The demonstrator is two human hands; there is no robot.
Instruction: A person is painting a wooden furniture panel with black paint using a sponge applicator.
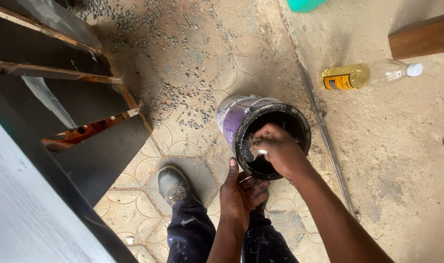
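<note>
The paint bucket (261,134), purple-sided with a black inside, sits tilted on the patterned floor tiles (183,141) just ahead of our shoe (172,184). We see black-painted panels (61,97) filling the left side, cut off by the frame. Open concrete (402,146) lies to the right, where an oil bottle (368,75) rests well apart. Our right hand (280,148) reaches into the bucket's mouth, closed around something pale that we cannot make out. Our left hand (239,192) grips the near rim.
</note>
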